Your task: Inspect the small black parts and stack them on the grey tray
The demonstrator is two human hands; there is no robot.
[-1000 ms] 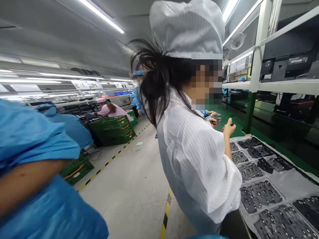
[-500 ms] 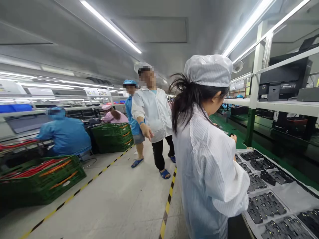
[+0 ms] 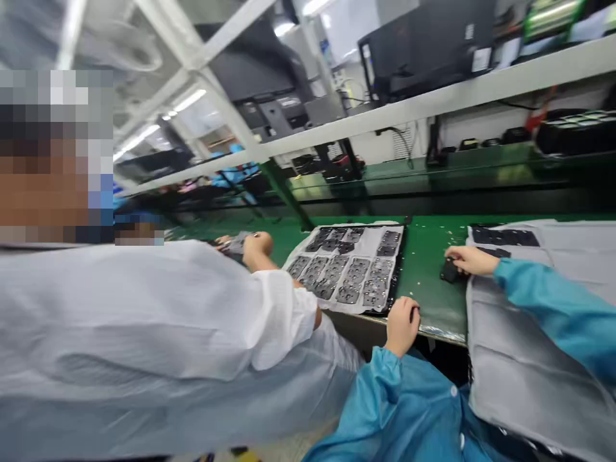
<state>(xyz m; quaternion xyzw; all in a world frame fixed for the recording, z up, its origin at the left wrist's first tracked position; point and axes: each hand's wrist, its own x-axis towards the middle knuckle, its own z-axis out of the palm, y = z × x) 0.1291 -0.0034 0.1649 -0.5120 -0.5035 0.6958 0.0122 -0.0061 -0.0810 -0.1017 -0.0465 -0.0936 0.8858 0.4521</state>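
My left hand (image 3: 403, 324), in a blue sleeve, is closed at the front edge of the green bench. A small dark bit shows at its fingers, too little to name. Over the green surface, my right hand (image 3: 470, 260) grips a small black plastic part (image 3: 450, 272) from above. Beside the right hand, a tray lined with white sheet (image 3: 510, 333) carries flat black pieces (image 3: 505, 236) along its far side. Left of my hands, a second lined tray (image 3: 369, 239) holds rows of dark flat plates (image 3: 353, 280).
A co-worker in a white coat (image 3: 158, 333) stands close on my left, a hand (image 3: 256, 249) at a grey part. Across the green bench (image 3: 428, 240) runs a white shelf rail (image 3: 409, 106) with monitors (image 3: 428, 51) above. A green post (image 3: 286, 196) rises behind the trays.
My view has swung right from the aisle and people to the bench. Both my hands have come into view, the right one holding the black part.
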